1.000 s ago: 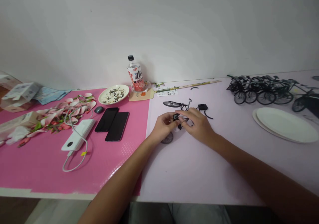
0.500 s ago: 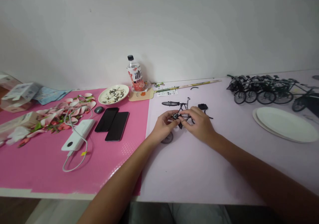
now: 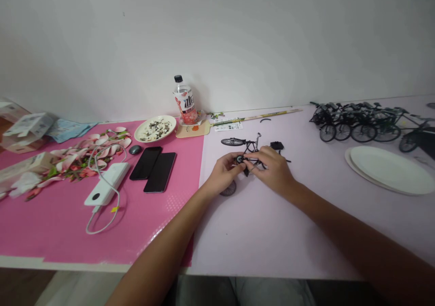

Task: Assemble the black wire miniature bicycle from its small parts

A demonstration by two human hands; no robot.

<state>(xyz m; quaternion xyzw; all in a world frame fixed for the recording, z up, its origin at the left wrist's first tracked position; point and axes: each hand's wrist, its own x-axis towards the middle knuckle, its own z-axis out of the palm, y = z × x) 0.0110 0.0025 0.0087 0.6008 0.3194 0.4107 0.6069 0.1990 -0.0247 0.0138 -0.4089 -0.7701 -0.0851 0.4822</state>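
Note:
A small black model bicycle frame [image 3: 249, 149] is held between both hands over the pale lilac tabletop. My left hand [image 3: 223, 172] pinches it from the left near the round chainring, and my right hand [image 3: 273, 167] grips it from the right, fingertips close to the left ones. One loose wheel [image 3: 233, 141] lies behind the hands, another wheel [image 3: 229, 188] is partly under my left hand. A black basket-like part [image 3: 276, 145] sits just behind my right hand, with thin black pieces beside it.
Several assembled model bicycles [image 3: 363, 122] stand at the back right, behind white oval plates [image 3: 390, 170]. A bottle [image 3: 186, 102], a bowl of small parts [image 3: 155, 129], two phones [image 3: 159, 172], a white power bank [image 3: 107, 183] and pink petals [image 3: 98, 145] are on the left.
The bicycle frame has tilted slightly to the right between my fingers. My right fingers have shifted a little; my left hand is nearly unchanged.

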